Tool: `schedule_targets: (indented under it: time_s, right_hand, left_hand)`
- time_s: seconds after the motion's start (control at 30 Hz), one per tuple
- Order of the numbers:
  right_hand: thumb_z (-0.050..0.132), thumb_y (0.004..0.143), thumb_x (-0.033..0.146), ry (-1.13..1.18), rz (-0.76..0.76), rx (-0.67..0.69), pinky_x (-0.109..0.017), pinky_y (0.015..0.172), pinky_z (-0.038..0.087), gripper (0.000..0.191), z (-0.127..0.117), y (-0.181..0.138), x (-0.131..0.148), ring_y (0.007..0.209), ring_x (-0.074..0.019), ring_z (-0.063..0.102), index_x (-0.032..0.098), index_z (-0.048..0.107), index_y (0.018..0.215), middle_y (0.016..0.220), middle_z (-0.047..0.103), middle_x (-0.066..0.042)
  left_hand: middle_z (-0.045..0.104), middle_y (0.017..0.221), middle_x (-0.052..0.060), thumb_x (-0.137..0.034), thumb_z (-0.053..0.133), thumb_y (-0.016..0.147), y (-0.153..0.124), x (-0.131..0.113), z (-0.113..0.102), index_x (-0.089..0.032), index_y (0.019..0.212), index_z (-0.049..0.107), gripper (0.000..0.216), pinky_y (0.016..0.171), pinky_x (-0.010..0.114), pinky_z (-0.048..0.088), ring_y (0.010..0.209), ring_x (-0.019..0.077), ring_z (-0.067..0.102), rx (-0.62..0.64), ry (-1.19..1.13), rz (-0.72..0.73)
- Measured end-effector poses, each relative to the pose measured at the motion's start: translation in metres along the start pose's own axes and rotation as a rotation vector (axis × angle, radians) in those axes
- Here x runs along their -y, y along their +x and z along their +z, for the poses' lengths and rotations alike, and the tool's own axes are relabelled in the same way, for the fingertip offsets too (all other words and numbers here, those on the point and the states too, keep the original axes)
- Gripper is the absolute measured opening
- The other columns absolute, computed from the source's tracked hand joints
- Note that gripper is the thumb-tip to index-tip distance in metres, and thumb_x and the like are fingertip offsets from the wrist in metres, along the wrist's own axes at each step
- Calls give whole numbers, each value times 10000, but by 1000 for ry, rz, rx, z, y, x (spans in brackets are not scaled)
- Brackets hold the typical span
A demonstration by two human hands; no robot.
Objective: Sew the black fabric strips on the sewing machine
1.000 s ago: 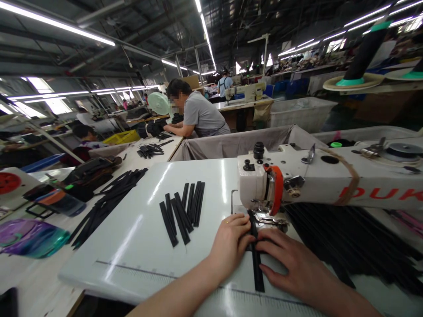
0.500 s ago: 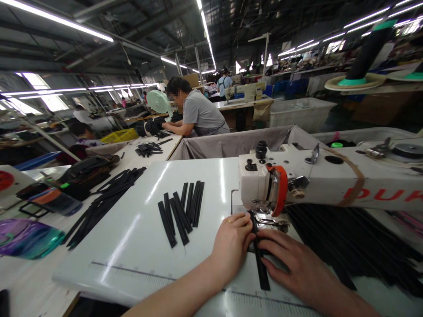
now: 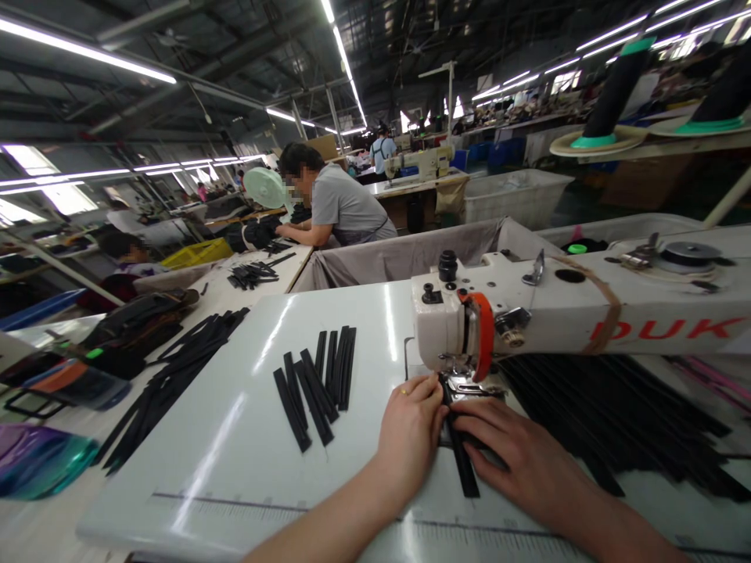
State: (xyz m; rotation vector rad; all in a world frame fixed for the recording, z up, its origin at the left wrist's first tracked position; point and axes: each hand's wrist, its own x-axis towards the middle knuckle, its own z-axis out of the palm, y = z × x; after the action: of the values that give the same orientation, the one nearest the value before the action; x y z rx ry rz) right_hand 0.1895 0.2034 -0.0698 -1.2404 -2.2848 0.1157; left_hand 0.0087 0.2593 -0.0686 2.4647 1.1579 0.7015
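Note:
A narrow black fabric strip [image 3: 465, 471] runs from the sewing machine's presser foot [image 3: 466, 387] towards me, its near end lying on the table. Close by the needle, my left hand [image 3: 411, 422] is closed, fingertips pressed together on the strip's left side. From the right, my right hand [image 3: 519, 450] grips the strip's edge with its fingers bent and thumb beneath them. The strip's far end is hidden by my fingers and the machine. A white sewing machine [image 3: 437, 328] with an orange guard [image 3: 484, 336] stands just beyond both hands.
Several short black strips [image 3: 317, 399] lie left of the machine. Longer strips pile up at the left [image 3: 170, 383] and under the machine arm at the right [image 3: 598, 414]. A co-worker [image 3: 352, 199] bends over a table ahead. Thread cones [image 3: 613, 98] stand upper right.
The view has turned slightly to the right. The strip has slid a little away from me, towards the presser foot. Both hands stay on it in nearly the same pose.

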Motion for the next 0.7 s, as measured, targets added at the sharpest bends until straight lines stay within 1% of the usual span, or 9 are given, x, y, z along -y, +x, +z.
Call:
schedule_targets:
  time_s: [0.07, 0.13, 0.23, 0.3, 0.37, 0.5, 0.7]
  right_hand:
    - [531, 868, 135, -4, -13, -15, -356, 919, 538, 260, 0, 0, 0, 1077, -203, 618, 225, 640, 1087, 1139, 655, -65]
    - [531, 862, 123, 15, -44, -26, -347, 898, 543, 263, -1, 0, 0, 1030, -199, 631, 217, 650, 1077, 1083, 671, -60]
    - [531, 868, 129, 68, -76, -55, -324, 878, 539, 218, -4, -3, 2, 944, -181, 644, 219, 672, 1008, 962, 690, -35]
    - [543, 865, 134, 94, -79, -71, -320, 888, 528, 190, -5, -4, 3, 919, -171, 644, 232, 684, 947, 930, 694, -19]
    - [553, 864, 139, 97, -78, -84, -327, 903, 518, 180, -4, -5, 2, 932, -171, 640, 239, 689, 923, 945, 699, -14]
    - [530, 884, 142, 56, -69, -111, -358, 893, 518, 204, 1, -4, -2, 959, -189, 632, 215, 681, 1002, 987, 701, -35]
    - [502, 913, 146, -37, -38, -64, -414, 885, 520, 226, 6, 3, -10, 992, -222, 615, 209, 659, 1063, 1073, 667, -65]
  left_hand:
    - [678, 1153, 90, -121, 515, 907, 4, 0, 0, -173, 912, 652, 146, 988, 451, 491, 1129, 258, 585, -4, 5, -5]
    - [681, 1123, 92, -116, 506, 910, 7, 1, -1, -171, 904, 651, 156, 970, 443, 501, 1109, 255, 589, -17, -7, 2]
    - [685, 1102, 92, -115, 530, 900, 8, 3, 0, -167, 943, 651, 139, 958, 425, 510, 1102, 252, 586, -38, -38, 20]
    - [687, 1101, 90, -110, 551, 890, 7, 4, 0, -160, 957, 650, 131, 968, 416, 505, 1106, 248, 581, -42, -47, 20]
    - [686, 1105, 88, -104, 555, 886, 6, 4, 1, -155, 948, 648, 123, 981, 408, 497, 1109, 243, 576, -39, -48, 14]
    - [683, 1099, 90, -101, 540, 892, 5, 4, 2, -153, 900, 645, 118, 976, 410, 499, 1098, 243, 579, -38, -46, 16]
    - [680, 1118, 102, -104, 509, 905, 4, 5, 4, -146, 958, 650, 157, 979, 417, 498, 1108, 248, 576, -58, -46, 35]
